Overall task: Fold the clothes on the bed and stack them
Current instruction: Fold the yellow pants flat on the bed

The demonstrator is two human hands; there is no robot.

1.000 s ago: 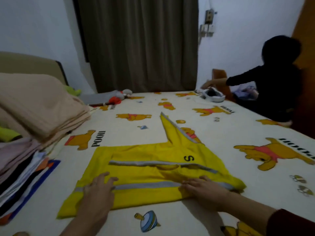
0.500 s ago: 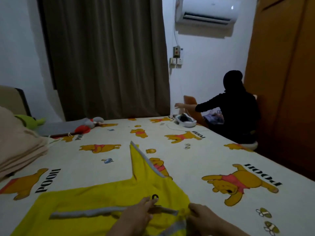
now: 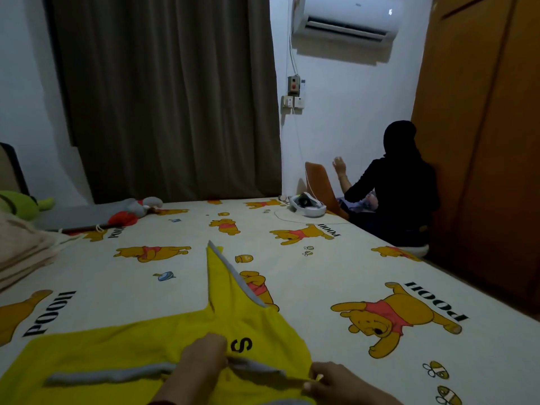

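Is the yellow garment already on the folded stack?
No. The yellow garment lies spread on the bedsheet, with the left hand resting on it and the right hand pinching its edge.

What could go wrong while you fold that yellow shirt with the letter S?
The long sleeve sticks out across the bed, so it may get folded crooked. The right hand only pinches the yellow shirt at its edge, which could slip. The left hand presses mid-shirt, so wrinkles might get trapped.
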